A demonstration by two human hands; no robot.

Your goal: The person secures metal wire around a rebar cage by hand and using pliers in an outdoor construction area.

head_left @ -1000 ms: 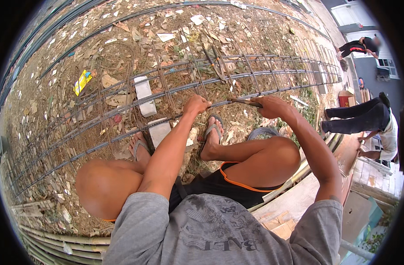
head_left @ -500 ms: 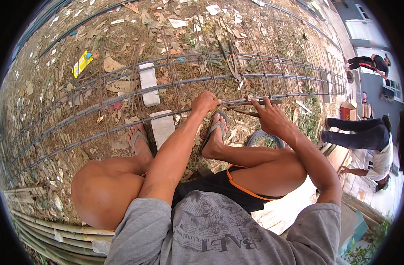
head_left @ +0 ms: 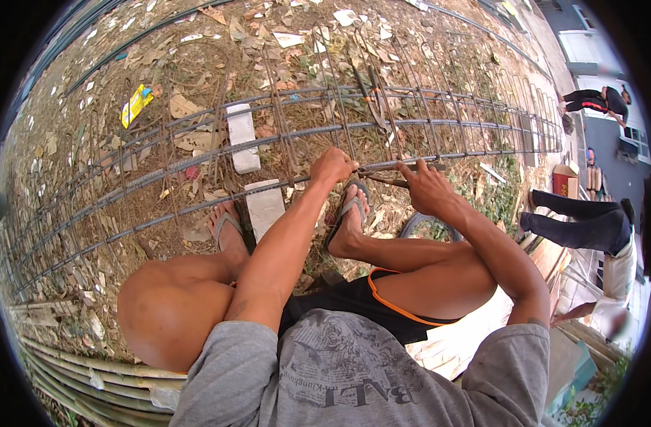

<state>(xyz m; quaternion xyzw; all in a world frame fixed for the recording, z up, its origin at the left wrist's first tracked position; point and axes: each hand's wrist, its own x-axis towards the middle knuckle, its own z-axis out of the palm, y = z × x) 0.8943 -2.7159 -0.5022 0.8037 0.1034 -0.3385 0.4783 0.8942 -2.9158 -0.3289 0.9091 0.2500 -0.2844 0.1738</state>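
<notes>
A long cage of steel reinforcing bars (head_left: 254, 141) with thin upright stirrups (head_left: 276, 107) runs across the ground before me. My left hand (head_left: 332, 168) is closed in a pinch at the nearest long bar, beside a stirrup. Whatever lies between its fingertips is too small to make out. My right hand (head_left: 432, 191) grips the handles of dark pincers (head_left: 386, 178). Their jaws point left and meet the bar just right of my left fingertips. Beyond the bars lies a second pair of pincers (head_left: 375, 103) with orange on the handles.
White blocks (head_left: 241, 135) (head_left: 266, 210) sit under and beside the cage. My sandalled feet (head_left: 350, 217) are close to the near bar. A coiled dark ring (head_left: 429, 226), a yellow wrapper (head_left: 135, 105) and bamboo poles (head_left: 105, 388) lie around. Two people (head_left: 603, 105) (head_left: 581, 224) are at the right.
The right hand and pincers have shifted slightly left, with the handles turned a little. My left hand stays at the same joint. The nearer person at right has bent or moved lower in view.
</notes>
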